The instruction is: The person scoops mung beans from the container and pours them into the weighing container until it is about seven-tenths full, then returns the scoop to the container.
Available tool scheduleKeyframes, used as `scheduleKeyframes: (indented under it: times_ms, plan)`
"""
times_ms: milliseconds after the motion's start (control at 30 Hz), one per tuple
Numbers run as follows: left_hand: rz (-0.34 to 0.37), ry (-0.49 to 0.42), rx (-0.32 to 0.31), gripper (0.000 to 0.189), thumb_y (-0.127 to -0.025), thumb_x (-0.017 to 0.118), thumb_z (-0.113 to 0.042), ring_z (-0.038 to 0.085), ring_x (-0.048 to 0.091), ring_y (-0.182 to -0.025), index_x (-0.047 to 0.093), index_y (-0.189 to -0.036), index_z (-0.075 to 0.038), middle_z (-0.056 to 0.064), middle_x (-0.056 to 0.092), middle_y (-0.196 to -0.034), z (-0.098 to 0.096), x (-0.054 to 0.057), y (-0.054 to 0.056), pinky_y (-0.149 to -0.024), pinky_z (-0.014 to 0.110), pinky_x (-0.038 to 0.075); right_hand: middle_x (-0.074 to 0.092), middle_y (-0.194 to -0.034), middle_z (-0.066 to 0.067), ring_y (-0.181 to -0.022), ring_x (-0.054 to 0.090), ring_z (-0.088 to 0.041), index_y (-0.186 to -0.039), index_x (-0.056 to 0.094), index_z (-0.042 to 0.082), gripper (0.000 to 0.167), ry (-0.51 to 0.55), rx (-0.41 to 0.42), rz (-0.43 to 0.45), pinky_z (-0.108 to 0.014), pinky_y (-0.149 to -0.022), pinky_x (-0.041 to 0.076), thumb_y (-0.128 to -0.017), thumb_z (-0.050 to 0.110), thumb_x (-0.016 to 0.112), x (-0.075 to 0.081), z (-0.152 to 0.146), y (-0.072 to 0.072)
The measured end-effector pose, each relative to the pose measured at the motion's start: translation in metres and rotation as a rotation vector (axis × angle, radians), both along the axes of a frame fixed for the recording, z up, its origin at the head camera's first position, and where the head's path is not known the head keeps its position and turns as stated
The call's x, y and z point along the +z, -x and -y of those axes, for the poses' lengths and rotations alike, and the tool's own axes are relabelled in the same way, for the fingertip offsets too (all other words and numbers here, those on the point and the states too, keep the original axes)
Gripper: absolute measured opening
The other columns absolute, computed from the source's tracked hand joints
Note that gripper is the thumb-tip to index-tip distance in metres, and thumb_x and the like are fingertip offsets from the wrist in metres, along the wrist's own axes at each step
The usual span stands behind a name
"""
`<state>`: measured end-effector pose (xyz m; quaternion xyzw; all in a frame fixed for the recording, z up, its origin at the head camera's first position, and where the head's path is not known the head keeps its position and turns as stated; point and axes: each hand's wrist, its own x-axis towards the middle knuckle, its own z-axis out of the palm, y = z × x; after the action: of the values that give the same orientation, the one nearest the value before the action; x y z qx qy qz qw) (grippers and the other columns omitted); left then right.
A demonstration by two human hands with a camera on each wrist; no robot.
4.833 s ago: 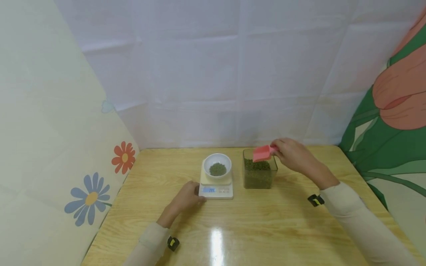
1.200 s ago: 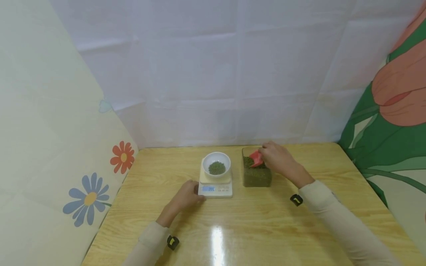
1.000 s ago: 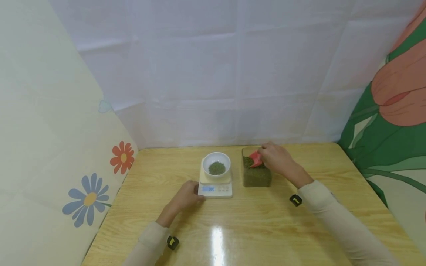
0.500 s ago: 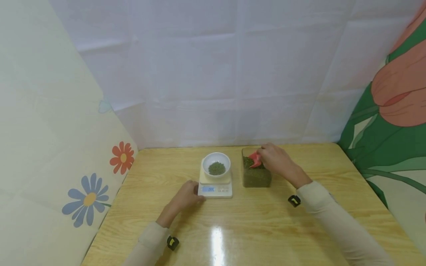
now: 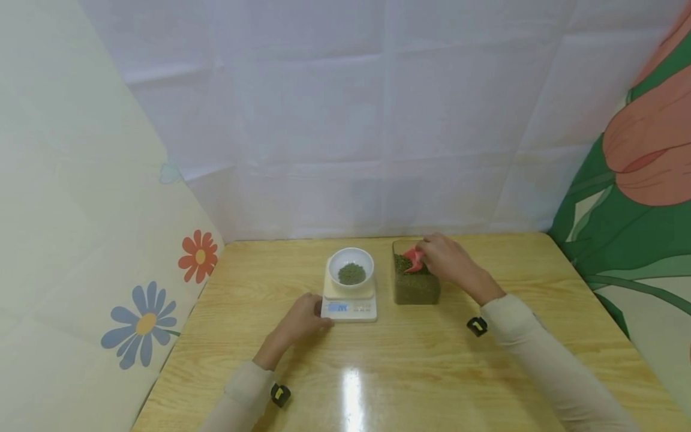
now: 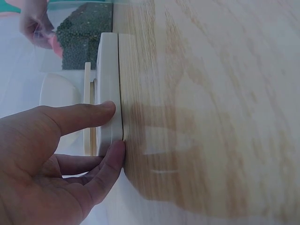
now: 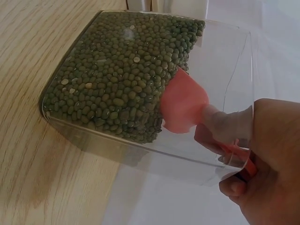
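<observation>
My left hand (image 5: 302,316) holds the front left corner of a white kitchen scale (image 5: 363,314). In the left wrist view, the thumb (image 6: 93,117) lies on the scale's front side and the fingers are at its corner. A white bowl (image 5: 337,259) with a small heap of green mung beans (image 5: 352,274) sits on the scale, whose display is lit. My right hand (image 5: 449,258) pinches the handle of a pink scoop (image 7: 183,101). The scoop's blade is inside a clear square container (image 5: 417,295), its edge in the mung beans (image 7: 112,75) there.
The wooden table (image 5: 410,372) carries the scale, with the container just right of it. A white cloth (image 5: 302,120) hangs behind the table's back edge. Flower-printed panels stand at the left and right sides.
Compared with several seconds ago, my right hand has lowered the scoop from above the container into the beans. Over the last second it barely shifts. My left hand keeps its place at the scale.
</observation>
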<state>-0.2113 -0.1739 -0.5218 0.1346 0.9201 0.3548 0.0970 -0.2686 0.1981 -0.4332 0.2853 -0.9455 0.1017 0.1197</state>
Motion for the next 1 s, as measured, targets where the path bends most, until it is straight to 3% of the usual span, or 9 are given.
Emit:
scheduleKeyframes:
  times_ms: [367,1000]
  plan:
    - [0.007,0.003,-0.003,0.037,-0.085,0.086,-0.012,0.021,0.061,-0.093,0.074,-0.118,0.000,0.008,0.068,-0.104,0.0007,-0.0026,0.0014,-0.088,0.042,0.060,0.076,-0.104,-0.020,-0.098,0.070,-0.039,-0.106,0.077,-0.004,0.015,0.033,0.016,0.019,-0.052,-0.087,0.062,-0.092,-0.001,0.076,-0.0016,-0.0008,0.0032]
    - [0.007,-0.009,-0.005,0.036,-0.086,0.086,-0.012,0.020,0.059,-0.091,0.074,-0.118,0.000,0.007,0.067,-0.101,0.0015,-0.0019,0.0010,-0.086,0.040,0.058,0.075,-0.103,-0.019,-0.095,0.069,-0.038,-0.108,0.076,-0.005,0.017,0.033,0.011,0.033,-0.051,-0.086,0.062,-0.093,0.003,0.077,0.0000,-0.0034,0.0015]
